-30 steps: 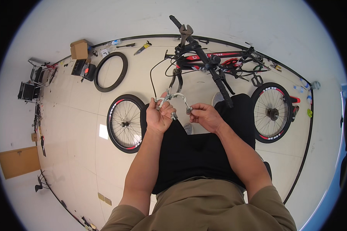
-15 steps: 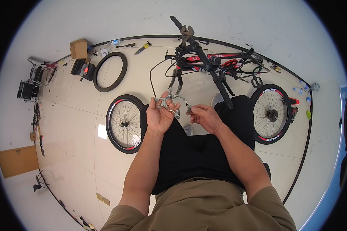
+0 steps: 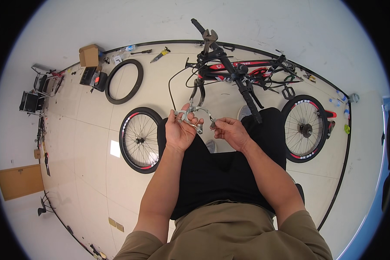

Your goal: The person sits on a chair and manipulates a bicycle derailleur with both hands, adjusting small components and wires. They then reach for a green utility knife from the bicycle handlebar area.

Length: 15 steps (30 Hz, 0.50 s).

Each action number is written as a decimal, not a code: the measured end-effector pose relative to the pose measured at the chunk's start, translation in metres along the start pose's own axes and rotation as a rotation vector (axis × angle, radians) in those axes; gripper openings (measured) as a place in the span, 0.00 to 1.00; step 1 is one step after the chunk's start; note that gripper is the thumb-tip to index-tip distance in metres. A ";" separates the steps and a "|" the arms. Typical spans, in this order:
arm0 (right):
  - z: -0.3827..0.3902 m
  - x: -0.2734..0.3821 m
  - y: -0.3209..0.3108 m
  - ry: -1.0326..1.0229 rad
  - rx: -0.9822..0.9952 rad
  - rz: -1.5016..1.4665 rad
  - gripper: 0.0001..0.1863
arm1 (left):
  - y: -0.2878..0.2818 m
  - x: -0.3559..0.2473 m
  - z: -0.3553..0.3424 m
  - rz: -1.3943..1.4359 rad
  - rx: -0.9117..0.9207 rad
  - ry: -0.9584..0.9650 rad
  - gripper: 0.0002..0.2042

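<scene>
Between my hands is a silver bicycle brake caliper [image 3: 206,109] with curved arms. My left hand [image 3: 180,132] is palm up, its fingers curled round the caliper's left side. A black cable runs from there up to the handlebar. My right hand [image 3: 232,133] pinches the end of the caliper's right arm, near a small dark pad, between thumb and forefinger. Just beyond stands the red and black bicycle frame [image 3: 216,67] with its black fork [image 3: 199,93]. The handlebar [image 3: 234,71] slants across it, and an adjustable wrench [image 3: 209,38] rests on the bar.
A spoked wheel [image 3: 140,167] lies left of my legs, another wheel [image 3: 305,159] with a cassette to the right. Farther left are a bare tyre [image 3: 109,89] and an open cardboard box [image 3: 89,55]. A yellow-handled tool [image 3: 161,55] and plastic bottles [image 3: 335,102] lie near the walls.
Almost nothing differs. Both hands keep their hold on the brake caliper, and its right arm has shifted very slightly with my right fingers.
</scene>
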State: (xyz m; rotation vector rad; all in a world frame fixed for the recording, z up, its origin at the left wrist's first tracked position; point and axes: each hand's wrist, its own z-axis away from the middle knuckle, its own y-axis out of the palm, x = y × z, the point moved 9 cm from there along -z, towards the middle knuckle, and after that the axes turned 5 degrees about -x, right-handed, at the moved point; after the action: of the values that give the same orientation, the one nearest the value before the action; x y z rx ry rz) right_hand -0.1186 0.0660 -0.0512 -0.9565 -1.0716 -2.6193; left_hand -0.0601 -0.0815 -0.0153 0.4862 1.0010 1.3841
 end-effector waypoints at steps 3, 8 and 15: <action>0.000 0.001 0.001 -0.006 0.010 0.001 0.10 | 0.001 -0.001 0.002 -0.030 -0.027 0.018 0.28; 0.000 0.000 0.000 -0.005 0.004 0.002 0.10 | 0.000 0.000 0.001 -0.026 -0.023 0.011 0.27; 0.000 0.001 -0.001 -0.003 0.002 0.002 0.09 | 0.000 0.001 0.000 -0.030 -0.020 0.007 0.27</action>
State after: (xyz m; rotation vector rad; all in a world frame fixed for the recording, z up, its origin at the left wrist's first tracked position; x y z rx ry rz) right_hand -0.1192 0.0666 -0.0511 -0.9610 -1.0739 -2.6152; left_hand -0.0601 -0.0807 -0.0152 0.4498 0.9956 1.3692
